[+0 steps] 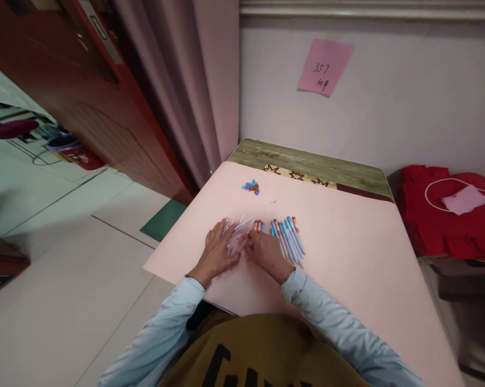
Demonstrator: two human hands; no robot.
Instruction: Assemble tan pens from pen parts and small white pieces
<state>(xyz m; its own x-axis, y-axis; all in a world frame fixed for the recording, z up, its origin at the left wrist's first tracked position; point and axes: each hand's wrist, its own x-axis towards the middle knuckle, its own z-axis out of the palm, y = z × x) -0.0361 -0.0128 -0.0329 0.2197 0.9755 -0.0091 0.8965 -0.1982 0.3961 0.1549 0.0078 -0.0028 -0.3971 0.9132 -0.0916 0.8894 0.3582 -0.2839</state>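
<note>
Multiple thin translucent tubes [239, 235] lie bundled on the pink table cover [355, 279], between both hands. Left hand [217, 251]: grasping the bundle, thumb on the near side. Right hand [267, 255]: fingers curled, tips at the bundle's right edge; whether they pinch anything cannot be determined. Blue and brown pens [291, 236] lie just beside the right hand; small blue and brown pieces [252, 187] lie nearer the wall [387, 97].

Left sleeve [157, 328]: pale blue, wrinkled, seven o'clock
Right sleeve [342, 320]: pale blue, creased, between four and five o'clock
Torso garment [278, 338]: olive-brown, six o'clock
Lettering [216, 363]: bold black, partly cut off
Left hand [216, 253]: bare
Right hand [268, 252]: bare
</note>
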